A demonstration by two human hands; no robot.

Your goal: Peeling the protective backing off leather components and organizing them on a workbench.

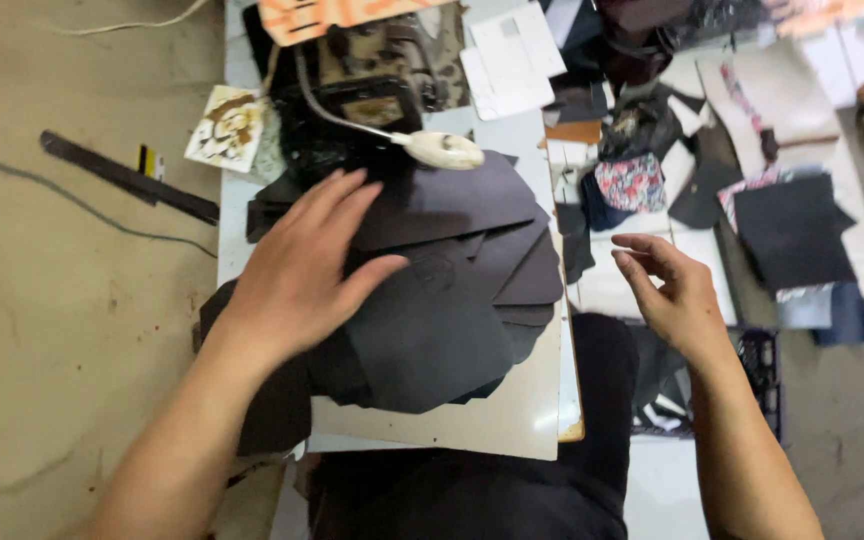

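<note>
The left hand lies flat, fingers spread and palm down, on the stack of dark leather pieces that covers the middle of the pale worktop; it presses on the stack's left side and grips nothing. The right hand hangs in the air off the stack's right edge, past the worktop's right rim, fingers loosely curled and half open, holding nothing; the stack lies to its left, a short way off, so the left hand is plainly the nearer of the two.

The pieces fan out like overlapping leaves; the fan's long axis runs from the upper left, near the sewing machine, down toward the lower middle of the worktop; the rounded ends of the pieces point right, toward the open right hand. A white lamp head on a bent stalk hangs over the stack's far edge.

To the right, a side surface carries a floral fabric scrap and a dark square piece; a dark strap lies on the floor at left.
</note>
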